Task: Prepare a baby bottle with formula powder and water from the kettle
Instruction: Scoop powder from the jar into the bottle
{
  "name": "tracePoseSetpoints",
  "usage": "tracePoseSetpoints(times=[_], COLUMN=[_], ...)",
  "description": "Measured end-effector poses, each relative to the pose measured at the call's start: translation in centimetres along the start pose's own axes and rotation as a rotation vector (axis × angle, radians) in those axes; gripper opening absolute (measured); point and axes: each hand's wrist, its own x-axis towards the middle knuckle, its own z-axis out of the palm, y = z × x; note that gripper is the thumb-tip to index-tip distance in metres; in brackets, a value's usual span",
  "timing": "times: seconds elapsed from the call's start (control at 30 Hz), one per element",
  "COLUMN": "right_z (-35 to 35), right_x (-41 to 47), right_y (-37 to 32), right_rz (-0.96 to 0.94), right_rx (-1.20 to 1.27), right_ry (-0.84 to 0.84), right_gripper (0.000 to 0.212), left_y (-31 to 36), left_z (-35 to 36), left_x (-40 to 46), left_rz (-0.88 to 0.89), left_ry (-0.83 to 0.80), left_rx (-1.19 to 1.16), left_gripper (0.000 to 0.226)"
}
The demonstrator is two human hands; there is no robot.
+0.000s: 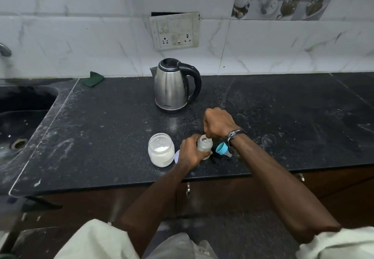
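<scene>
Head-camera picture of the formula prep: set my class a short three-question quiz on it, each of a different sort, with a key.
1. True or false: the kettle stands nearer the wall than the powder jar.
2. Which hand grips the bottle? A) left B) right C) neither
3. Fill in: the blue teat cap lies on the ____, right of the bottle.

Key: 1 true. 2 A: the left hand wraps it; the right hand is over its open mouth. 3 counter.
</scene>
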Motion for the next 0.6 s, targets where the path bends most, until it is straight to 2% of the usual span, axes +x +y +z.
tracePoseSetpoints(times=[0.13,0.23,0.37,0.47,0.6], right_z=[0.0,-0.22,-0.05,-0.06,0.18], right_x=[-0.09,-0.13,-0.27,-0.33,-0.49], right_y=[-0.43,-0.49,-0.57,-0.63,-0.72], right_rz=[0.02,0.041,0.047,0.059,0.062], right_rx=[0.059,0.029,0.081,0.047,0.084], right_ry=[-0.06,-0.009,-0.068,0.005,-0.054], right_gripper=[0.02,0.025,0.019,0.021,0.017], left_y=[0.14,0.17,0.19,0.26,0.4], left_z=[-0.02,0.02,-0.03,-0.04,-0.04], left_x=[0.07,0.05,0.02,-0.06,-0.12], left_rz=[0.009,0.002,0.011,0.003,0.012], left_ry=[0.007,0.005,0.004,0.008,0.007], left_rx=[0.039,0.035,0.048,0.04,0.043], left_gripper=[0.061,0.06,0.059,0.06,0.059])
